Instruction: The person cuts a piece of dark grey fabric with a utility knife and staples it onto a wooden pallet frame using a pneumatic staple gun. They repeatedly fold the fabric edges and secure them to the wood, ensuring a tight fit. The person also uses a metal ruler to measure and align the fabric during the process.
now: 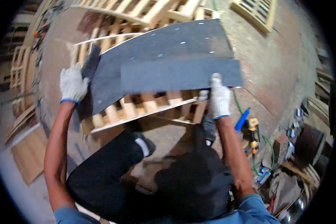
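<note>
A curved dark grey sheet (156, 44) with small light marks lies over a slatted wooden frame (149, 102). A straight grey strip (179, 74) overlaps its near right part. My left hand (74, 84) in a white knit glove grips the sheet's left side, where a narrow flap is turned up. My right hand (220, 95), gloved alike, holds the strip near its right end, thumb and fingers at the near edge.
Slatted frames (250, 13) lie at the back. A yellow and black power tool (254, 134), a blue-handled object (242, 119) and green hose lie at my right, beside scrap and a dark drum (308, 143). A wooden board (28, 153) is at lower left. My legs are below.
</note>
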Motion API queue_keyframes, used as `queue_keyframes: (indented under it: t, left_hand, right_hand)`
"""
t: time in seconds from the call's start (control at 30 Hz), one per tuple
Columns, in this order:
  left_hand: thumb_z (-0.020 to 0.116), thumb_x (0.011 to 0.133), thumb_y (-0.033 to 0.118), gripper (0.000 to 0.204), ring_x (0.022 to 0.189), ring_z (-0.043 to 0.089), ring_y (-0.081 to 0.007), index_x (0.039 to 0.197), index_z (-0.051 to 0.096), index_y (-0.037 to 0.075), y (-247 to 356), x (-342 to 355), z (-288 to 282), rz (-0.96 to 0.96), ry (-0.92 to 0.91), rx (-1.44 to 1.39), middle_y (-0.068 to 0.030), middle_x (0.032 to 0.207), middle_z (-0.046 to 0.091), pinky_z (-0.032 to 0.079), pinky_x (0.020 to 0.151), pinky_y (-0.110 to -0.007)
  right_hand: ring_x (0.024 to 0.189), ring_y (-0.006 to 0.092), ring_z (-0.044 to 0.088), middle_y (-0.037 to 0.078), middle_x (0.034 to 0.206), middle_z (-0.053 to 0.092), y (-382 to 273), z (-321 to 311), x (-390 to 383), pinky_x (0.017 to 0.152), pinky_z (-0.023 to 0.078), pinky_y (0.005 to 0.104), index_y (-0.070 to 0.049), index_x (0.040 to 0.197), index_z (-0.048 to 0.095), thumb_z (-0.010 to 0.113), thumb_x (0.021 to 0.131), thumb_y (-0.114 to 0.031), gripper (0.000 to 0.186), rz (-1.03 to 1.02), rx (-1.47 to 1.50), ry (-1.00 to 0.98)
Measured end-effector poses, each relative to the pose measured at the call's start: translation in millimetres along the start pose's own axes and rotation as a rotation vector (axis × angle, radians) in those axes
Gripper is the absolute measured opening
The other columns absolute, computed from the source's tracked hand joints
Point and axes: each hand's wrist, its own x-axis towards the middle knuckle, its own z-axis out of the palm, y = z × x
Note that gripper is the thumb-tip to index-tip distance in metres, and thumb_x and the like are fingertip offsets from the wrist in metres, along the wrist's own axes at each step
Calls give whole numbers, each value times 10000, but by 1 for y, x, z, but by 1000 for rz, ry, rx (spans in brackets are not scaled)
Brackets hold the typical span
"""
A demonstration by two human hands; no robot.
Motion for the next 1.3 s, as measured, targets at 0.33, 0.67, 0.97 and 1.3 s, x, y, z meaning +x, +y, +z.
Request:
queue_keyframes:
  t: [0.33, 0.67, 0.97, 1.3]
  left_hand:
    - [774, 770, 282, 741, 1457, 366, -450, 1454, 548, 105, 232, -30, -71, 716, 244, -617, -231, 1540, 447, 226, 1240, -553]
    - [811, 746, 339, 736, 1439, 373, -463, 1423, 594, 152, 270, -35, -46, 662, 171, -632, -266, 1546, 418, 249, 1220, -571]
    - [816, 745, 307, 687, 1442, 373, -460, 1391, 624, 172, 275, -53, -42, 642, 154, -616, -258, 1545, 421, 262, 1211, -583]
    - [816, 746, 317, 678, 1433, 376, -473, 1380, 631, 163, 280, -57, -40, 622, 187, -604, -273, 1541, 415, 260, 1210, -589]
  right_hand:
    - [564, 306, 699, 191, 825, 695, -8, -10, -1, 464, 590, 394, 88, 1010, 613, 631, 995, -515, 604, 191, 212, -55]
    - [489, 149, 603, 78, 752, 660, -34, -97, 36, 402, 466, 297, -25, 1034, 673, 707, 946, -360, 349, 27, -16, 171]
    - [840, 233, 731, 104, 962, 768, -17, -99, 54, 787, 561, 353, -88, 1110, 758, 669, 937, -225, 237, -441, -541, 334]
    - [792, 336, 714, 131, 884, 728, 2, -101, 58, 674, 561, 458, -165, 1080, 730, 681, 911, -271, 206, -769, -987, 481]
